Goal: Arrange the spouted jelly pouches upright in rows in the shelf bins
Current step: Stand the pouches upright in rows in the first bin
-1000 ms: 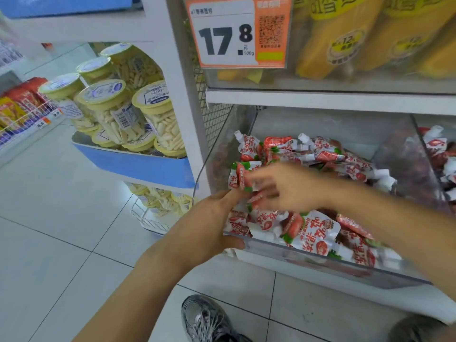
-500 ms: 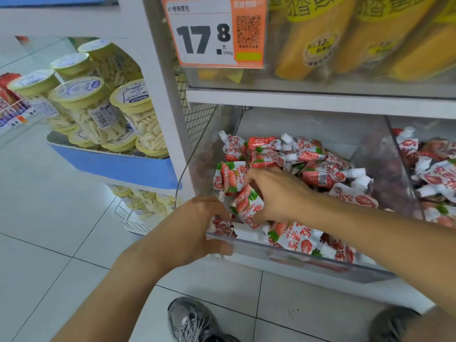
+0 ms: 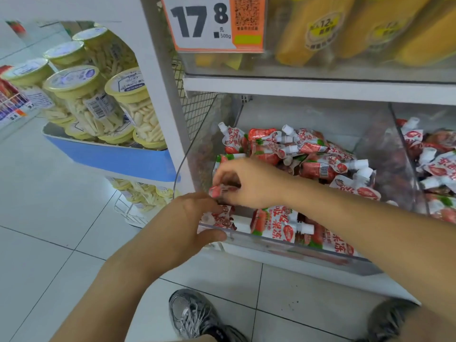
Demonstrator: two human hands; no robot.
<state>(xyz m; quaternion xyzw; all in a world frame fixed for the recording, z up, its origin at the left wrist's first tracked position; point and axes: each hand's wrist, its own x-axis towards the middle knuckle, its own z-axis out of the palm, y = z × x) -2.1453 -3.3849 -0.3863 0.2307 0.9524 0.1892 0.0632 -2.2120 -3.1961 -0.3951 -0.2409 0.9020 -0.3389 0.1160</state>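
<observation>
Reaching into the clear shelf bin (image 3: 276, 245), the right hand (image 3: 249, 183) pinches one red jelly pouch (image 3: 218, 190) with curled fingers at the bin's near-left corner. Just beside it, the left hand (image 3: 182, 223) grips the bin's front rim, thumb outside. More pouches (image 3: 318, 154) lie jumbled farther back and right.

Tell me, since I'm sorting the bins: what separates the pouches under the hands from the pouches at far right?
In the head view, a clear divider wall stands between the near pouches and the far-right pouches.
</observation>
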